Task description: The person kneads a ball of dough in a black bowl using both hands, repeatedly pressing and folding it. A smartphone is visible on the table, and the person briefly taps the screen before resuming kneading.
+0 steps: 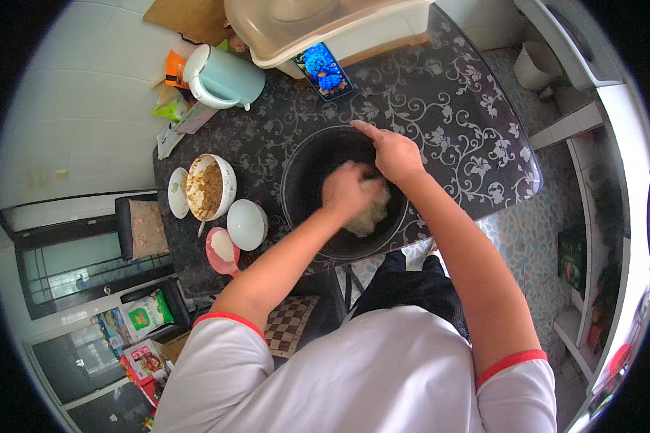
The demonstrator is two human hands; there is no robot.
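Two bare hands are at a wide, round black basin [305, 167], smooth-walled, with a soft, pale, lumpy dough [369, 219] lying in its right half. The left hand [349, 192] is down on the dough, its fingers bent; blur hides whether they pinch or press. The right hand [399, 154] is at the basin's far right rim, one finger stretched along it (the rest are hidden, so I cannot tell how they lie). Left of the basin stand a glossy white bowl [230, 189] of coarse brown mash [210, 185], a smaller smooth bowl [247, 225] and a pink scoop [228, 268] of white powder [222, 244]. Beyond the basin are a pale green kettle [231, 76], a flat phone [323, 71] and a plastic tub [383, 32]. The dark, scroll-patterned desk [469, 130] has its near edge just by the basin; room for moving runs from the basin's right to a rounded corner.
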